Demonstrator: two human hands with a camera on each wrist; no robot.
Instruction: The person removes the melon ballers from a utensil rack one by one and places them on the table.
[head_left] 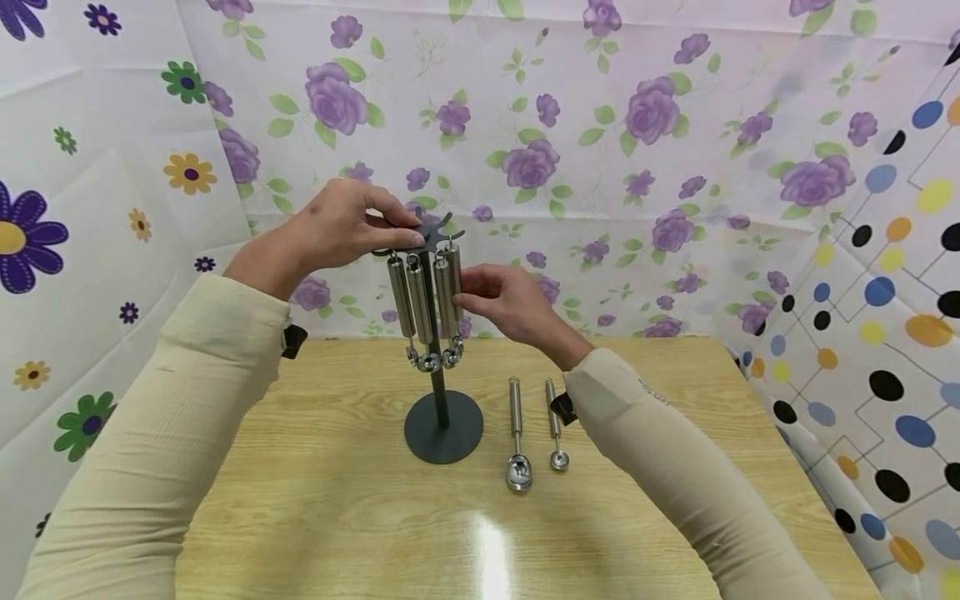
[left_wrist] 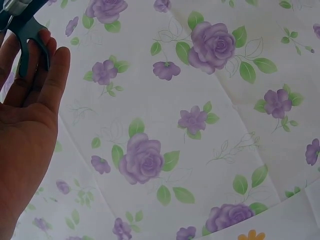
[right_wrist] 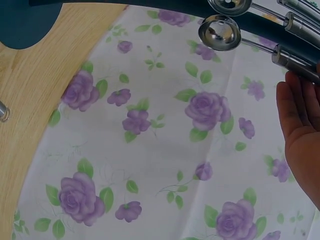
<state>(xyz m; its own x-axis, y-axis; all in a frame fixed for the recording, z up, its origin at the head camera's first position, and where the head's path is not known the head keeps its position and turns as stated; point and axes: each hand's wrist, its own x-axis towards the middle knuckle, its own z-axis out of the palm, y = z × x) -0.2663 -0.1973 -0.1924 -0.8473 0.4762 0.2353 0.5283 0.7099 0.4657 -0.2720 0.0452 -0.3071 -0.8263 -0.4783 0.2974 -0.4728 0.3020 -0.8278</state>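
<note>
A dark metal stand [head_left: 441, 392] with curved hooks at its top stands upright on the table. My left hand [head_left: 337, 225] pinches the hooked top between thumb and fingers; in the left wrist view, fingertips lie against a hook [left_wrist: 24, 45]. Several steel melon ballers [head_left: 420, 304] hang from the hooks, bowls downward. My right hand [head_left: 513, 304] holds the handle of the rightmost hanging melon baller [head_left: 452, 283] between thumb and fingers. In the right wrist view its bowl [right_wrist: 220, 33] shows below the handle, and part of the hand is cut off by the frame edge.
On the wooden table [head_left: 322, 500], right of the stand's round base, lie a larger steel scoop [head_left: 518, 442] and a small melon baller [head_left: 557, 433]. Flowered cloth [head_left: 480, 83] hangs behind the table, and dotted cloth [head_left: 885, 333] runs along the right side.
</note>
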